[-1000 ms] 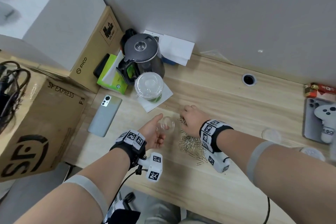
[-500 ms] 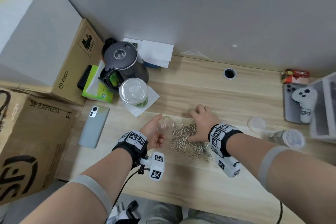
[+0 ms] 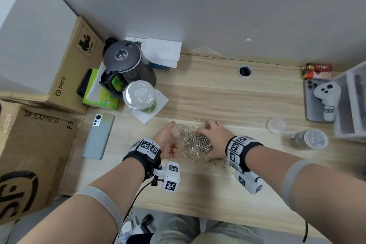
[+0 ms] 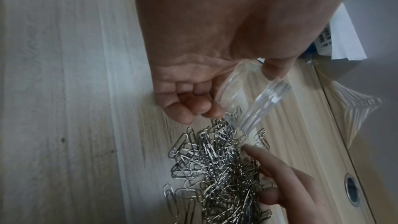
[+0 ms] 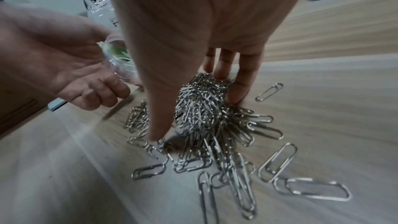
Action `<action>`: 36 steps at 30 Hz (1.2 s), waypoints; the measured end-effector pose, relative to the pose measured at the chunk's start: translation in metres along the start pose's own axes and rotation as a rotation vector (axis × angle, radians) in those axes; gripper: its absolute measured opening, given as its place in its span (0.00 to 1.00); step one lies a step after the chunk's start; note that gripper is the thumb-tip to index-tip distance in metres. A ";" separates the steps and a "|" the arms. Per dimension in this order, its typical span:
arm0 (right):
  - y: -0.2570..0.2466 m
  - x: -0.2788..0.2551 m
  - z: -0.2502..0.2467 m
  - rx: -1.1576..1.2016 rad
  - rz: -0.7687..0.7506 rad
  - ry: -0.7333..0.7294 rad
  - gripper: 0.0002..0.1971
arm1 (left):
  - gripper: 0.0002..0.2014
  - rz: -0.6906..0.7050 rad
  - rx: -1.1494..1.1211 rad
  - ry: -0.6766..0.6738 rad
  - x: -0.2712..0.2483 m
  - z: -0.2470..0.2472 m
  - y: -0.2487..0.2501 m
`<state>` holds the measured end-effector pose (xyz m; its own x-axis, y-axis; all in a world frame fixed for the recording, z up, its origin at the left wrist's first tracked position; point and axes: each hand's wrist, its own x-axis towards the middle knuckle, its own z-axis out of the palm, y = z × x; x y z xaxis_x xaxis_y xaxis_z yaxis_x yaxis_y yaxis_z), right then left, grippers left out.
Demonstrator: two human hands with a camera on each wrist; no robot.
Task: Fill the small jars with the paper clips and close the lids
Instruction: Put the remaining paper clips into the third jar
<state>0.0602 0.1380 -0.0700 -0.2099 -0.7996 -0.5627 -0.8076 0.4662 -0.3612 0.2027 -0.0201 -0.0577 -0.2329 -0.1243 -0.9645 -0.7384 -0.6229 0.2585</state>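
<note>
My left hand (image 3: 165, 141) grips a small clear jar (image 3: 179, 131), tilted on its side with its open mouth low against the pile of silver paper clips (image 3: 198, 144). The wrist view shows this left hand (image 4: 193, 74) curled round the jar (image 4: 247, 98), whose threaded rim touches the clips (image 4: 215, 168). My right hand (image 3: 210, 134) lies over the pile with straight fingers (image 5: 243, 77) and thumb cupping the clips (image 5: 204, 113) toward the jar (image 5: 117, 60). A jar full of clips (image 3: 309, 139) lies at the right, a loose clear lid (image 3: 275, 125) beside it.
A black kettle (image 3: 126, 65), a lidded plastic cup (image 3: 139, 98) and a phone (image 3: 98, 135) sit left of the hands. Cardboard boxes (image 3: 39, 144) line the left edge. A controller on a phone (image 3: 324, 99) and a clear bin (image 3: 354, 103) stand at the right. A cable hole (image 3: 245, 70) lies behind.
My right hand reached right over the scattered clips, then swept them back left into a tighter pile against the jar's mouth. The left hand kept the jar in place.
</note>
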 end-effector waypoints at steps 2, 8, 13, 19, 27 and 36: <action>-0.003 -0.001 0.002 -0.024 0.003 -0.003 0.61 | 0.34 0.003 -0.001 0.008 0.003 -0.002 -0.002; -0.021 0.000 0.015 -0.078 0.000 0.033 0.63 | 0.31 0.013 -0.010 0.021 0.005 -0.006 -0.010; -0.025 0.005 0.020 -0.064 0.000 0.074 0.49 | 0.33 0.013 -0.024 -0.028 0.009 -0.006 -0.020; -0.025 0.008 0.024 0.025 0.009 0.145 0.34 | 0.32 0.054 -0.102 -0.109 0.011 0.003 -0.027; -0.023 0.009 0.031 0.143 0.037 0.219 0.37 | 0.28 0.083 -0.165 -0.166 0.013 0.019 -0.033; -0.021 0.008 0.037 0.206 0.064 0.266 0.21 | 0.28 0.160 -0.300 -0.211 0.019 0.030 -0.041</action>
<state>0.0957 0.1355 -0.0946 -0.4147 -0.8245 -0.3849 -0.6659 0.5633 -0.4892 0.2097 0.0260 -0.0852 -0.4781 -0.0959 -0.8731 -0.4720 -0.8102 0.3475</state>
